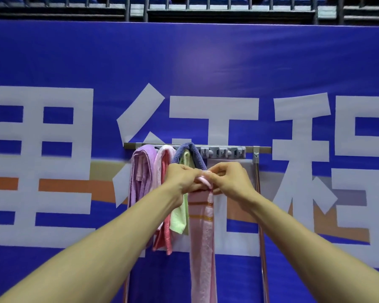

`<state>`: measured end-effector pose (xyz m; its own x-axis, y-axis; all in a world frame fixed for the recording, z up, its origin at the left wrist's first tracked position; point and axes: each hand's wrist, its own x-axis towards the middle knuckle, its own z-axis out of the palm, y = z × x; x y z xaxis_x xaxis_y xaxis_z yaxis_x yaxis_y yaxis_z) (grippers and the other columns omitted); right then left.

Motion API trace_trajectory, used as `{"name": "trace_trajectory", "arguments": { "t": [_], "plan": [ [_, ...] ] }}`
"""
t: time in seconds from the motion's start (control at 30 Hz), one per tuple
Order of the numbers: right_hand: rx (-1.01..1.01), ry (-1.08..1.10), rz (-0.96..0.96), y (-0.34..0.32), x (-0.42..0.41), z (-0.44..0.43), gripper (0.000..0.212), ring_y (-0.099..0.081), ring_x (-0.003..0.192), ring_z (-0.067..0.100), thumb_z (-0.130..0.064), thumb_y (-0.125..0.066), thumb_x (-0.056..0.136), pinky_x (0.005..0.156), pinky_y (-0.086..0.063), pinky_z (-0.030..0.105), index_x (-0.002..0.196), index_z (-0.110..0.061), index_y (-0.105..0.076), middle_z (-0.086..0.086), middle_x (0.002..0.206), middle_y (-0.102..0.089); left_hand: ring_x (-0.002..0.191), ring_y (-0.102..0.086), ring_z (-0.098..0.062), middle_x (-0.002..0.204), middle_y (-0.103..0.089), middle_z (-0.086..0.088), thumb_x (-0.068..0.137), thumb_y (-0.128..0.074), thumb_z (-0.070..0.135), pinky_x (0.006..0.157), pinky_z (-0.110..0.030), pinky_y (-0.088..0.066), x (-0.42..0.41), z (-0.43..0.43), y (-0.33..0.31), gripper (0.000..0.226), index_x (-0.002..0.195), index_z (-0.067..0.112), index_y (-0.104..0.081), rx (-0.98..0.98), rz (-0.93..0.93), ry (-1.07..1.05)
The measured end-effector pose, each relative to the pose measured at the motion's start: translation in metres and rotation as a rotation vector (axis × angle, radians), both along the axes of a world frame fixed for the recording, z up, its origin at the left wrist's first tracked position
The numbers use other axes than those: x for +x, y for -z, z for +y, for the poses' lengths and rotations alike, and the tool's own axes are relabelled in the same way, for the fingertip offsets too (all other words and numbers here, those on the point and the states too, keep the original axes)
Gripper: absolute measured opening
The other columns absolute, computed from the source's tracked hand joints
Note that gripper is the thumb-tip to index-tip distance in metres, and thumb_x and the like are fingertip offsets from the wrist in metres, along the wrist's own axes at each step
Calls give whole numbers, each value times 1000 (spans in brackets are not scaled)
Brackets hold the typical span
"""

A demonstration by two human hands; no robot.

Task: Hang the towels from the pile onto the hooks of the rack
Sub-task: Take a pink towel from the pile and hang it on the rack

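While the left hand point(181, 177) and right hand point(229, 179) are pinching the pink striped towel point(201, 237) between them, its soft, limp length is drooping, probably needing a hold at the fold, below the hooks point(222, 151).

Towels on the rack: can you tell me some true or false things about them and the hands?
1. Both hands, left and right, hold the striped pink towel. True.
2. The purple towel lies on the floor. False: it hangs at the rack's left end.
3. The green towel hangs under the blue towel. True.
4. Every hook is full. False: the hooks on the right are bare.
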<state>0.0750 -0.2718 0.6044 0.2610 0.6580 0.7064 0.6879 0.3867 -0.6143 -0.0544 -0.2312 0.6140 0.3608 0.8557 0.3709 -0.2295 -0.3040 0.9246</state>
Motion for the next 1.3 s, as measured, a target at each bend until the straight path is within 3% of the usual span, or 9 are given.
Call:
{"name": "trace_trajectory", "arguments": {
  "t": [0.13, 0.23, 0.4, 0.5, 0.67, 0.9, 1.0, 1.13, 1.3],
  "plan": [
    [29, 28, -85, -2, -5, -2, 18, -71, 70, 10, -35, -72, 83, 73, -60, 37, 80, -18, -76, -2, 72, -74, 54, -68, -28, 80, -67, -32, 79, -61, -11, 60, -29, -61, -5, -1, -3, 10, 84, -17, -65, -19, -1, 11],
    [22, 60, -214, -3, -9, -4, 24, -69, 71, 4, -42, -75, 78, 70, -58, 27, 83, -19, -76, -4, 72, -74, 45, -65, -22, 70, -66, -24, 85, -42, -12, 49, -26, -58, -9, -2, -9, 18, 84, -16, -60, -79, -29, 12],
    [10, 97, -324, -7, -6, -3, 8, -66, 66, 2, -17, -72, 81, 68, -55, 23, 88, -16, -77, -4, 70, -73, 61, -67, -25, 80, -67, -22, 90, -32, -8, 63, -27, -59, -19, 2, -12, 30, 82, -9, -61, -112, 66, 48],
    [36, 96, -188, -11, 0, 3, 10, -69, 75, 12, -16, -72, 84, 75, -59, 35, 91, -11, -76, 1, 78, -74, 70, -64, -24, 95, -62, -19, 92, -49, 3, 62, -30, -57, -26, 13, -9, 16, 105, -2, -55, 8, 218, -56],
    [90, -92, 34, -21, 3, -4, 9, -70, 83, 18, -12, -68, 88, 78, -60, 40, 94, -11, -74, 4, 86, -74, 102, -61, -18, 109, -68, -2, 83, -71, 28, 94, -38, -43, -33, 19, 2, 37, 115, 13, -62, 80, 307, 80],
    [49, -139, 226, -30, 9, -14, 14, -67, 79, 19, -17, -67, 89, 63, -59, 30, 92, -3, -67, 7, 83, -67, 78, -64, -14, 91, -68, -4, 88, -65, 11, 61, -25, -55, -15, 10, -4, 23, 110, 5, -66, 223, 74, -27],
    [69, -153, 311, -34, 10, -16, 12, -64, 70, 15, -18, -66, 89, 58, -55, 28, 83, -8, -64, 4, 77, -64, 80, -61, -16, 91, -66, -6, 92, -61, 14, 74, -35, -55, -7, 7, -10, 22, 109, 2, -64, 358, 130, -97],
    [66, -96, 273, -36, 17, -16, 11, -63, 78, 17, -18, -65, 90, 74, -59, 38, 90, -7, -66, 3, 82, -65, 45, -53, 1, 61, -59, 9, 98, -51, 23, 38, -12, -38, -2, -1, -2, 15, 98, 12, -61, 312, 198, 24],
    [4, -218, 335, -18, 21, -19, 29, -68, 82, 18, -34, -62, 91, 67, -59, 33, 102, -8, -66, 5, 95, -70, 74, -57, -15, 82, -61, -3, 97, -52, 19, 64, -25, -50, 8, 5, -8, 14, 93, 10, -63, 341, 56, -83]
  ]
}}
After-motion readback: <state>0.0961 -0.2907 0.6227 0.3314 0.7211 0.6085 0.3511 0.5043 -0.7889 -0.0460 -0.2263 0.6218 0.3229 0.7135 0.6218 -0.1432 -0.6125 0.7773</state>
